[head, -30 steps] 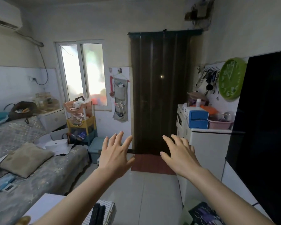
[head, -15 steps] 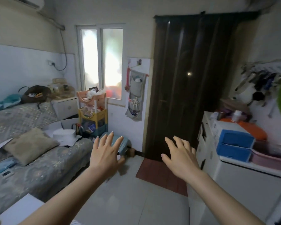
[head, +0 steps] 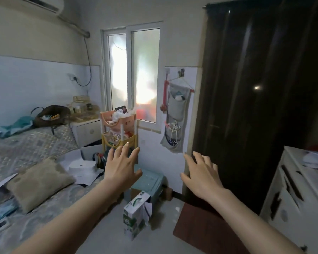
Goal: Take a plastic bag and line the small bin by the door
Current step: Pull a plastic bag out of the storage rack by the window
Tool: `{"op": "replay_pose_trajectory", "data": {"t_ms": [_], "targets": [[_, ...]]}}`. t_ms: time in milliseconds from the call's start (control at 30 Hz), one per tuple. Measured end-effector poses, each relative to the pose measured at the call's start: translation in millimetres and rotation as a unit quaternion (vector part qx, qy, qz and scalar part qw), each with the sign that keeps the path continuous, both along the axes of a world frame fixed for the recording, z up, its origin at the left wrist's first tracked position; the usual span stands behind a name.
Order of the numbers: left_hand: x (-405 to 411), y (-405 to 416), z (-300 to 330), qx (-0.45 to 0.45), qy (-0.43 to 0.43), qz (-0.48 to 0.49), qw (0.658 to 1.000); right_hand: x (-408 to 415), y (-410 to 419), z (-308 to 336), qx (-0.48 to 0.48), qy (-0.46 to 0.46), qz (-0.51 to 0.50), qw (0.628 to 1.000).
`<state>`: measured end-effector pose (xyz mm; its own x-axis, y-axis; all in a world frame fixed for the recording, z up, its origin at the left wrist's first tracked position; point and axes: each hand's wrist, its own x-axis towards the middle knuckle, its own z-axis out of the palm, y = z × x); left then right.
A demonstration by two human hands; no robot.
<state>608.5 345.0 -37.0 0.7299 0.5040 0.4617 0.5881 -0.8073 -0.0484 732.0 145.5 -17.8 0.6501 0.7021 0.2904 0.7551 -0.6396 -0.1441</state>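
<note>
Both hands are held out in front of me with fingers spread and nothing in them. My left hand hovers above a small teal bin that stands on the floor against the wall, just left of the dark door. My right hand is to the right of the bin, in front of the door's left edge. White plastic bags stick out of the top basket of a stacked pink and yellow rack under the window. The bin's inside is hidden from here.
A bed with a cushion and papers fills the left. A green and white carton stands on the floor in front of the bin. A red mat lies before the door. A white cabinet is at right.
I have moved closer to the door and the corner by the window. The bin and the carton have come into clear view. Both hands stay out in front, holding nothing.
</note>
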Motion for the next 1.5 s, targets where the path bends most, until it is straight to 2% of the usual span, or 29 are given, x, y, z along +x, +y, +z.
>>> {"op": "replay_pose_trajectory", "data": {"t_ms": [167, 533, 833, 1000, 1233, 1400, 1500], "targets": [[63, 83, -8, -0.006, 0.006, 0.013, 1.0, 82, 102, -4, 0.002, -0.005, 0.027, 1.0], [185, 317, -16, -0.03, -0.01, 0.115, 0.993, 263, 381, -18, 0.004, 0.004, 0.132, 0.991], [247, 506, -29, -0.06, -0.004, 0.149, 0.987, 355, 597, -24, 0.027, 0.026, 0.178, 0.983], [305, 633, -36, -0.052, -0.001, 0.09, 0.995, 392, 716, -44, 0.07, 0.026, 0.169, 0.983], [361, 812, -32, -0.056, 0.03, 0.028, 0.998, 439, 861, -56, 0.094, 0.07, 0.109, 0.987], [434, 892, -39, -0.105, 0.041, -0.013, 0.993, 484, 930, -66, 0.085, 0.07, 0.082, 0.991], [479, 926, -51, -0.188, 0.016, -0.059, 0.98, 527, 965, -71, 0.069, 0.069, 0.081, 0.992]]}}
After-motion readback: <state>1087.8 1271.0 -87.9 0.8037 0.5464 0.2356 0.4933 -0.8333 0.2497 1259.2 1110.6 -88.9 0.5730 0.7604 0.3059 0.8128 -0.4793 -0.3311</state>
